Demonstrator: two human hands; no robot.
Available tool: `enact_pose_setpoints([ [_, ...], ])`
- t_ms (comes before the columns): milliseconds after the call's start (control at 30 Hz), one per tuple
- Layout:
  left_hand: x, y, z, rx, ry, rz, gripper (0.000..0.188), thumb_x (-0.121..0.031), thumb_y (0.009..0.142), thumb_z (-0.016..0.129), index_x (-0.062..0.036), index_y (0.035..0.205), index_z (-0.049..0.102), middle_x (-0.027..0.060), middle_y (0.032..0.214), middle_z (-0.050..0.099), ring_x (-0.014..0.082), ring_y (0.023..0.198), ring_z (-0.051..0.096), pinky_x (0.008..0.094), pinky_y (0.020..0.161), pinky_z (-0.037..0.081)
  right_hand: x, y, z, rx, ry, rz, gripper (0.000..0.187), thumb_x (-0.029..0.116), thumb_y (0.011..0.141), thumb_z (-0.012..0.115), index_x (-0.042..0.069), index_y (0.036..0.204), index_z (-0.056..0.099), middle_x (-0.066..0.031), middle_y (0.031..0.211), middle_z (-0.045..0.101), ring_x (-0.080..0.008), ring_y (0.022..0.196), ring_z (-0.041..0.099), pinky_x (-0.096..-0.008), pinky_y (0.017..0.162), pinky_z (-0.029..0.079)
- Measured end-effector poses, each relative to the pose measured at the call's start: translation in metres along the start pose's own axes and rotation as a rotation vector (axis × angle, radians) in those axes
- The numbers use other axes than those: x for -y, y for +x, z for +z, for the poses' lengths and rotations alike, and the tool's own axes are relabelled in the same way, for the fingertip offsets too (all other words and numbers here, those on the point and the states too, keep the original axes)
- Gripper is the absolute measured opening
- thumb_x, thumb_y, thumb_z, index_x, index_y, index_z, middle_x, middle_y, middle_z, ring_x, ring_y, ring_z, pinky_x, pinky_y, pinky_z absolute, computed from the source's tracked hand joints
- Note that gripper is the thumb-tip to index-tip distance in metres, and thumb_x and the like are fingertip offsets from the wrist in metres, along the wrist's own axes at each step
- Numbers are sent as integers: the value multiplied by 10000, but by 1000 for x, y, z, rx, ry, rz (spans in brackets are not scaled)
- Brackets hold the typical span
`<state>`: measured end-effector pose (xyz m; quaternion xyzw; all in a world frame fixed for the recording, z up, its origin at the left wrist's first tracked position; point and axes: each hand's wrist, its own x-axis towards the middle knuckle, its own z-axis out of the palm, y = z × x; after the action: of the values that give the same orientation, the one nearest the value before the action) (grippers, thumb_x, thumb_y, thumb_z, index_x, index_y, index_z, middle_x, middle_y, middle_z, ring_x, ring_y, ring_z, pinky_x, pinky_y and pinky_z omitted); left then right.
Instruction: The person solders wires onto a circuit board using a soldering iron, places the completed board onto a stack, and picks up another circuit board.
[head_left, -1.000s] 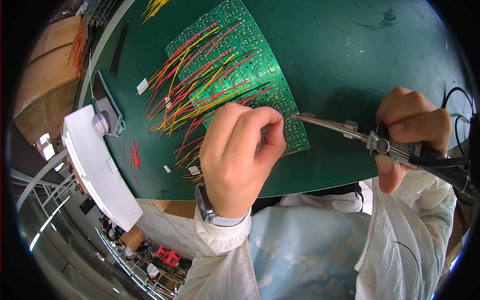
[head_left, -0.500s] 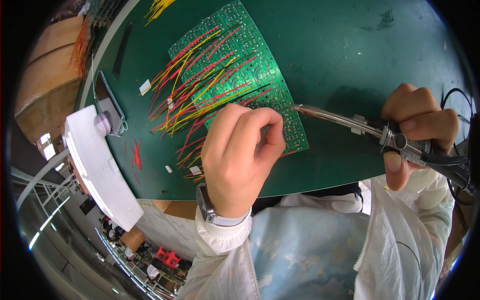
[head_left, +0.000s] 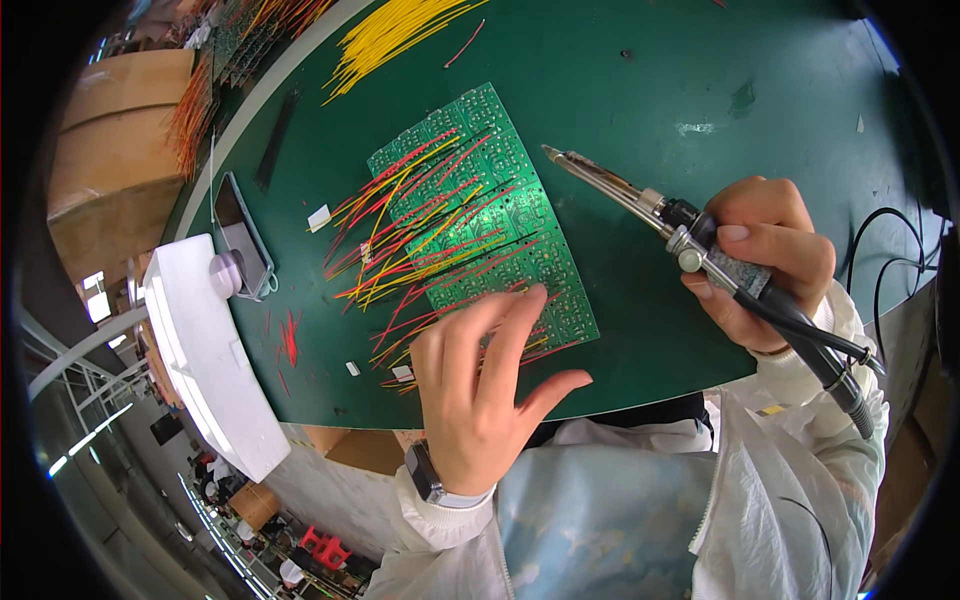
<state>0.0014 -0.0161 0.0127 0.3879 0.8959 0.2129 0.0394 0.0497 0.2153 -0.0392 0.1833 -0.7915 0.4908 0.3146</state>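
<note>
"on the green workbench (head_left: 640, 80), where does the printed circuit board panel (head_left: 520, 215) lie?"

"left of the open area, set at a slant, its lower right corner near the bench's front edge (head_left: 650, 397). red and yellow wires (head_left: 410, 268) fan across it and overhang its left side, presumably so that the right side remains accessible to the tool."

"condition of the left hand (head_left: 480, 385)?"

"fingers loosely spread, thumb well apart from the index finger, no object visible between them. the index fingertip is at the lower part of the panel; contact cannot be confirmed. the placement would suit steadying the panel or its wires."

"and the right hand (head_left: 785, 240)?"

"closed around the handle of the soldering iron (head_left: 683, 238), behind the metal collar, likely to keep the fingers off a hot barrel. the tip is just beside the panel's right edge, off the board; its height cannot be told."

"clearance?"

"broad bare surface right of the panel. the black cable (head_left: 852, 265) loops beyond the right hand. the left side is tighter: red wire offcuts (head_left: 289, 342), a smartphone (head_left: 245, 235) and a white foam-like block (head_left: 215, 365). a yellow wire bundle (head_left: 390, 45) lies past the panel's far end, apart from it."
</note>
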Motion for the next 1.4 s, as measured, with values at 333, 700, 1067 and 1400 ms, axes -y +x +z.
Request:
enact_pose_setpoints([
  [333,15,-2,12,-157,98,5,541,-244,638,779,-60,1097,560,73,1068,531,241,950,513,373,817,376,2,0,-1,93,-26,-19,422,-42,712,676,41,1062,456,-118,866,468,-198,660,513,-305,554,423],
  [700,205,131,-52,-323,334,-1,186,-96,808,608,-28,980,589,109,918,602,217,807,587,315,712,452,6,3,7,6,-16,-3,389,6,743,663,38,1053,430,-127,859,478,-191,652,511,-305,564,408],
  [1067,205,143,-54,-307,145,-244,114,-98,784,661,-12,859,655,66,872,655,113,725,608,233,671,471,2,2,-1,22,-43,13,391,6,738,664,33,1044,422,-122,846,480,-190,636,503,-303,553,393],
  [1400,21,40,-34,-152,-328,120,187,73,665,679,-16,822,633,89,811,624,214,733,598,282,653,473,4,-4,-6,4,67,12,372,19,702,653,32,986,413,-131,813,476,-178,599,468,-284,517,391],
])
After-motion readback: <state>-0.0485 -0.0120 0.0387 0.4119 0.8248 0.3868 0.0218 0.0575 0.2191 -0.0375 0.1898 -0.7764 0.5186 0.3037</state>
